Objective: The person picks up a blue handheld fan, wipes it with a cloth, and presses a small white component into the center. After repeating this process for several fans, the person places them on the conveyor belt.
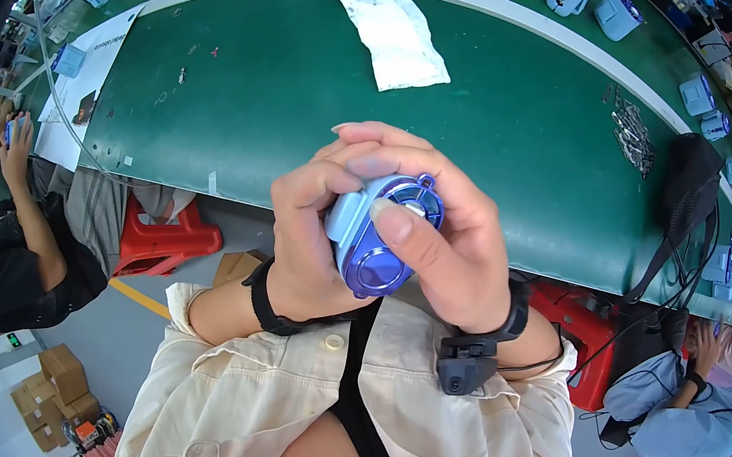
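Note:
Both my hands are wrapped round a small blue plastic device point(379, 270), close in front of my chest at the table's near edge. Its body is light blue, and its shiny purple-blue face has a round grille, a circular ring and a small loop at the top. My left hand point(308, 212) grips the light-blue side, fingers curled over it. On the other side, my right hand point(457, 240) closes round the device, its thumb lying across the face by the grille. The fingers hide the far side of the device.
On the green table point(262, 104) lies a crumpled white plastic bag point(393, 33). A pile of small metal parts point(633, 134) and a black pouch with cables point(690, 193) are at the right. Similar blue devices point(618, 15) stand beyond the rail. People sit on both sides, near red stools point(168, 240).

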`<state>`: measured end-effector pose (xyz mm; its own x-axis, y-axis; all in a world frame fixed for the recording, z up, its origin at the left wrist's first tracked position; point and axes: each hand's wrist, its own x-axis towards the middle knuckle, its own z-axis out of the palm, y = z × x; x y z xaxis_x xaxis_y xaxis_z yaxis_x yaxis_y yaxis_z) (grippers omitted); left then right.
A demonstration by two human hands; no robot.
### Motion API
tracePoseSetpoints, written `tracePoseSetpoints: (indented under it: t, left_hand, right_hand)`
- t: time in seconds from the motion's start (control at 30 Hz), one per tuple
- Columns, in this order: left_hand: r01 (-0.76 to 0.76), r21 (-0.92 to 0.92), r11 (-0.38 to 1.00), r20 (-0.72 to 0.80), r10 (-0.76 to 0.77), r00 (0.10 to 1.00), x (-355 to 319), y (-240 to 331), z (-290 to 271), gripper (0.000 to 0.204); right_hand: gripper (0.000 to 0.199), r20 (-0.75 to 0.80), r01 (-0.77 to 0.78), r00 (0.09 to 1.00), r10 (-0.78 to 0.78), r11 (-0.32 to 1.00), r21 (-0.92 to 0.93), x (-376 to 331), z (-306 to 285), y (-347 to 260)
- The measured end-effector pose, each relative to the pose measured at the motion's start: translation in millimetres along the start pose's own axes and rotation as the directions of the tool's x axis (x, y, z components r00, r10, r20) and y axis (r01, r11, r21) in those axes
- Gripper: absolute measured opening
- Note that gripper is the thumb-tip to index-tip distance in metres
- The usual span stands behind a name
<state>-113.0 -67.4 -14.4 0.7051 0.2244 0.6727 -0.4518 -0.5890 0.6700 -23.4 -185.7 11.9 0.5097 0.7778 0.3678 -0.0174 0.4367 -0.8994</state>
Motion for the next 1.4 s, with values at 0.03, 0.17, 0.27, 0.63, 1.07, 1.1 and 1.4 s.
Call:
tracePoseSetpoints:
  t: [0.03,0.17,0.27,0.63,1.07,1.1,1.4]
  left_hand:
    - [0.01,0.004,1.0,0.002,-0.01,1.0,0,1,0,0.088]
    - [0.006,0.04,0.999,0.011,-0.007,1.0,2,2,-1,0.086]
    - [-0.006,0.035,0.999,-0.04,0.008,0.999,5,4,3,0.076]
    - [0.107,-0.143,0.984,-0.026,-0.111,0.993,-2,1,2,0.08]
    - [0.15,-0.191,0.97,-0.034,-0.159,0.987,2,0,4,0.079]
    - [0.161,-0.22,0.962,-0.024,-0.171,0.985,3,0,4,0.08]
    - [0.119,-0.153,0.981,-0.048,-0.128,0.991,1,2,0,0.075]
  right_hand:
    - [0.035,0.001,0.0,1.0,0.0,1.0,-0.001,0,0,1]
    - [0.034,-0.041,-0.032,0.998,0.037,0.992,0.119,0,2,4]
    - [0.038,-0.041,-0.036,0.999,0.035,0.999,-0.016,2,2,1]
    - [0.042,-0.013,-0.044,0.999,0.044,0.999,0.007,6,1,0]
    - [0.044,-0.031,-0.161,0.984,0.174,0.956,0.247,10,-2,-4]
    - [0.044,-0.026,-0.164,0.984,0.176,0.955,0.245,10,-2,-4]
    - [0.043,-0.026,-0.091,0.996,0.09,0.996,-0.009,8,5,1]
